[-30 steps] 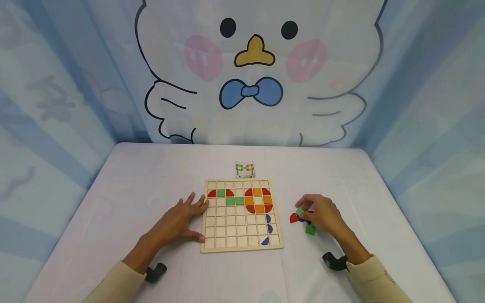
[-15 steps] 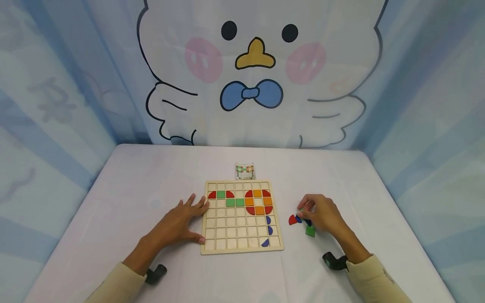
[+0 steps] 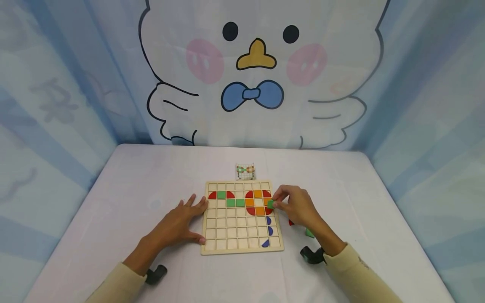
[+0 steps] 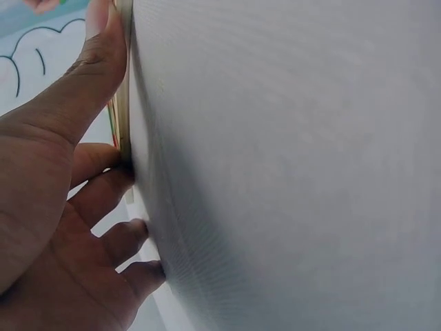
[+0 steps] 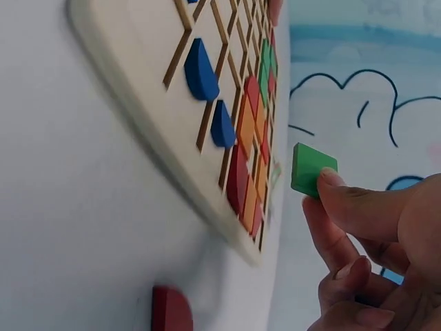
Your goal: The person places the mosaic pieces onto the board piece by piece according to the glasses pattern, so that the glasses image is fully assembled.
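My left hand [image 3: 176, 223] lies with spread fingers at the left edge of a wooden grid board [image 3: 231, 232], thumb and fingertips against its side. In the left wrist view, the thumb [image 4: 103, 58] rests along the board's edge. Between thumb and finger, my right hand [image 3: 298, 205] pinches a green square tile [image 5: 311, 169]. That tile is held over the board's right edge, overlapping the orange and red ring in the head view. The board also carries green squares [image 3: 235, 203], a red quarter-round tile [image 3: 212, 195] and blue rounded pieces [image 3: 270, 231].
A small pattern card [image 3: 245, 172] stands just behind the board. Right of the board, a loose green tile [image 3: 310, 232] and a red piece [image 3: 291, 222] lie on the white table [image 3: 170, 168], partly hidden by my right arm. A patterned curtain [image 3: 250, 122] closes off the back.
My right hand has lifted a green square tile from the loose pieces and moved left to the board's right edge. My left hand stays at the board's left side.
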Demonstrator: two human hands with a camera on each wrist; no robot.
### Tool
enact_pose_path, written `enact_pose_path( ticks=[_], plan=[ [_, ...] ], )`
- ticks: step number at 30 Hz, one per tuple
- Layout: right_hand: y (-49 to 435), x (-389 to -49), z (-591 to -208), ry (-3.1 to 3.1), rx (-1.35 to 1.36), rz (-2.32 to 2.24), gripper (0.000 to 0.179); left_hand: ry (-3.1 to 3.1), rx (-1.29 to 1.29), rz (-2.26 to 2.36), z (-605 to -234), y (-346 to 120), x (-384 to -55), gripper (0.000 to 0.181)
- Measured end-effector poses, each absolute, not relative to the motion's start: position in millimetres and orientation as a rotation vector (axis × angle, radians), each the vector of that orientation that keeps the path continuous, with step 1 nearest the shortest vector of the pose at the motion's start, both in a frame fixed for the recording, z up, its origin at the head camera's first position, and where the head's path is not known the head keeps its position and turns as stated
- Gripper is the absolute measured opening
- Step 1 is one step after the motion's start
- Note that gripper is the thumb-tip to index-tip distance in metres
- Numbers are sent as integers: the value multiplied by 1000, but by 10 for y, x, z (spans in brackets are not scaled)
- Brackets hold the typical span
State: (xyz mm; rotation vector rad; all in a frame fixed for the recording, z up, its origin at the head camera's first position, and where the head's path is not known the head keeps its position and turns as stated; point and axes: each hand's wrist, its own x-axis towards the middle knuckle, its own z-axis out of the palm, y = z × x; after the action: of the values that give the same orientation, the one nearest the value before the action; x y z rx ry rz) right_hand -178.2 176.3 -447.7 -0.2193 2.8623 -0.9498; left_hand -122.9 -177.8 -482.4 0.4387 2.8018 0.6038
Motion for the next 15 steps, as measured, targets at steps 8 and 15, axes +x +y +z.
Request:
enact_pose_path(
  ticks=[8,15],
  plan=[
    [1271,-1847,-4467,2802,-397,-1061,14,2805,426,627,-4826,-1776,-1217,121],
    [896,-1946,-4525,2771,-607,-1063,16,2794,449,638,-4828,-1787,-1226,121]
  ],
)
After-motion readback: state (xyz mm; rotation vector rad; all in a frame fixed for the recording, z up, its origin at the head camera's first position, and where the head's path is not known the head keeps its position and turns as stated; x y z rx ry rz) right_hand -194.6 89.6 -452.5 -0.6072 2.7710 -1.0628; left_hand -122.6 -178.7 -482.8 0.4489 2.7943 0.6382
